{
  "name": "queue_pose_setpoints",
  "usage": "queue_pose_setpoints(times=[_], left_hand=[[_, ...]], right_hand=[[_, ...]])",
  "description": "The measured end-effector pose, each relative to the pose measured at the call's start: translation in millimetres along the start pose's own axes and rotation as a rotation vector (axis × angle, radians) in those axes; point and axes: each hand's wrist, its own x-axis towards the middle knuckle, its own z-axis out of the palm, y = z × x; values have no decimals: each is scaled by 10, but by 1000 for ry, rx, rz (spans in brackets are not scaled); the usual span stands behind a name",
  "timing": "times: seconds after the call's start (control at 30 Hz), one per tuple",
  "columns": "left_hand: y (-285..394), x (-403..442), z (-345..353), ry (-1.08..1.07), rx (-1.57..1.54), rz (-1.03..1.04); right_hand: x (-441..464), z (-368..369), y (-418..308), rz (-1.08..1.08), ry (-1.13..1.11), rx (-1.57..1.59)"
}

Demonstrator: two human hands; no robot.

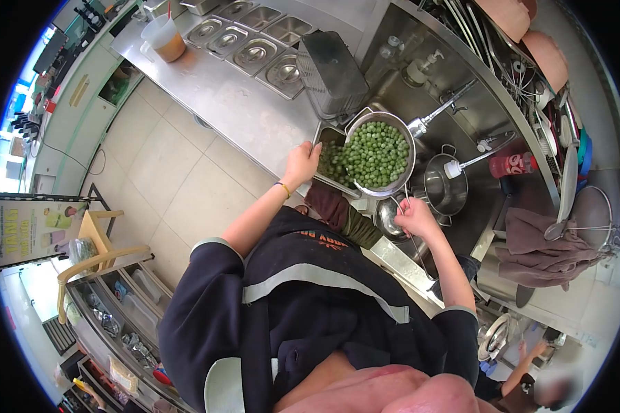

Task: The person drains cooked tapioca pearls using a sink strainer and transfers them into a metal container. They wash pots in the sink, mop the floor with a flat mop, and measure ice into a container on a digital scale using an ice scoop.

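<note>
A round metal strainer (412, 160) full of green balls (377, 154) is tilted over the right side of a rectangular metal pan (355, 192). More green pieces (332, 160) lie in that pan. My right hand (415, 217) is closed around the strainer's handle. My left hand (302, 164) is at the pan's left edge, its fingers closed on the rim. Brown and dark green cloths (331, 205) lie just below the pan.
A metal pot (446, 184) and a round lid (390, 219) are in the sink area at right, near faucets (426, 124). A dark-lidded clear container (334, 72) stands behind the pan. A jug (164, 40) is on the steel counter (213, 96). Another person (519, 385) is at lower right.
</note>
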Motion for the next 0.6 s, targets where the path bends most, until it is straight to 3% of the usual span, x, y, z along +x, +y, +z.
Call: queue_pose_setpoints(times=[0.6], left_hand=[[-50, -25, -13, 0, -38, 10]], right_hand=[[26, -49, -56, -30, 24, -128]])
